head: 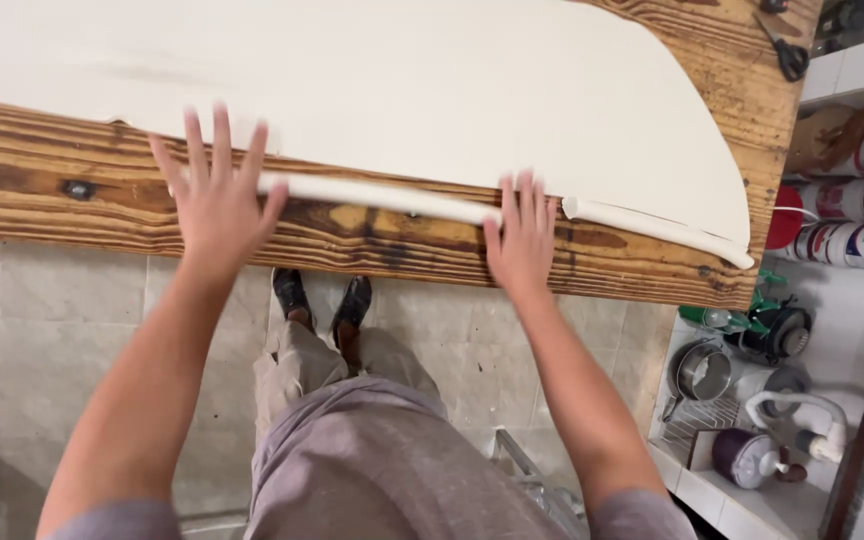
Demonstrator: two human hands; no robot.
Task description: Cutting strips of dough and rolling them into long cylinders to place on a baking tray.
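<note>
Palms flat, we press our left hand [217, 195] and right hand [522, 235], fingers spread and gripping nothing, onto the rolled edge [382, 197] of the cream sheet [402, 90], which runs under our fingertips along the wooden table [42, 190].

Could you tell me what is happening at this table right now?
A person stands at a wooden table with both palms flat and fingers spread on the near edge of a large cream sheet. The left hand and right hand press on a rolled-up edge of that sheet, which forms a thin tube along the table's front. Scissors lie at the far right corner.
</note>
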